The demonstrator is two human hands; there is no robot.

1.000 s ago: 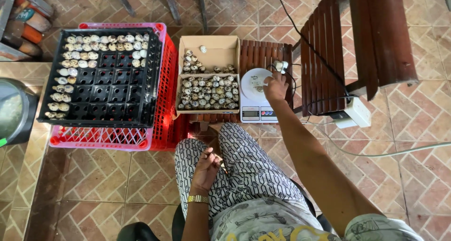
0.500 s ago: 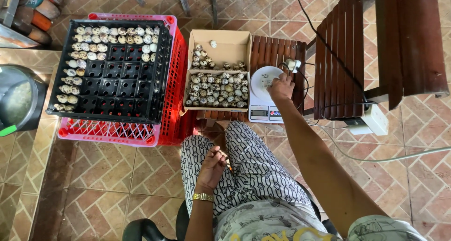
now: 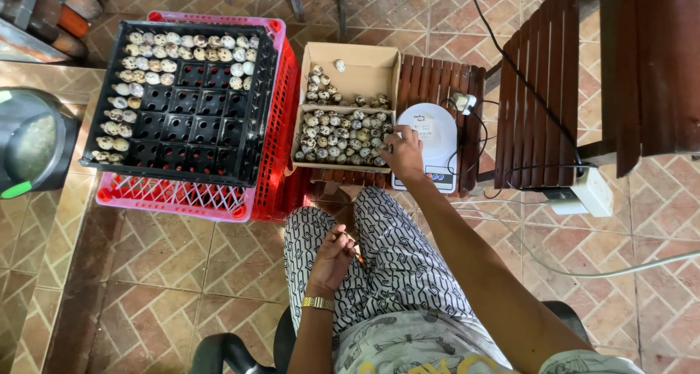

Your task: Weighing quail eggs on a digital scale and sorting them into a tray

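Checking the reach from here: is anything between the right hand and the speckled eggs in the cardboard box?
Nothing visible. The right hand is already at the right edge of the cardboard box, beside the speckled eggs, with the white scale just to its right. The left hand rests on the lap, apart.

We see a floor of reddish-brown patterned tiles (image 3: 182, 286) carrying a red plastic lattice crate (image 3: 281, 155), with a pink plastic crate (image 3: 175, 197) just beside it. A low dark slatted wooden stool (image 3: 437, 82) stands next to them, bearing an open cardboard box of speckled eggs (image 3: 350, 68) and a white digital scale (image 3: 436, 137). A white power strip (image 3: 592, 192) lies further right.
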